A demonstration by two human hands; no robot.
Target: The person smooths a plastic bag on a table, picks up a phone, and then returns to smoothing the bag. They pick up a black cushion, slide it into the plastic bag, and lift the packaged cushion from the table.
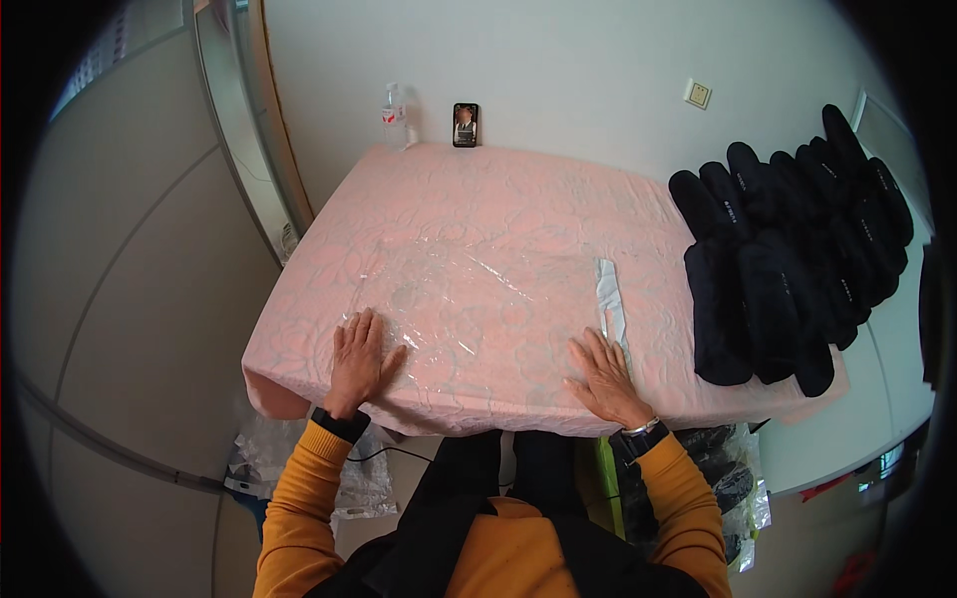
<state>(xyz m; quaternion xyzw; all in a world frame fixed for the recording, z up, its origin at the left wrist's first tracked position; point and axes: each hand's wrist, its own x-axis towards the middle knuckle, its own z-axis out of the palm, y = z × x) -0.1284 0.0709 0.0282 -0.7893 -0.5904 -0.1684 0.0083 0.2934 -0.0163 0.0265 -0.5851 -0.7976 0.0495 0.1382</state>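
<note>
both hands lie palm down and hold nothing, the left hand (361, 361) with thumb splayed and the right hand (606, 381) with fingers slightly parted, at the near side of a pink-covered table (498, 184). between them, clear plastic (469, 309), apparently a bag, lies spread flat, a whitish strip (609, 289) at its right. that flattening looks done; filling does not, with no dark piece visible inside and the pile of dark padded pieces (788, 269) lying loose at right. a clear bottle (393, 115) stands far left, its fill unclear; below right, clear packaging (738, 468) appears to hold dark items.
</note>
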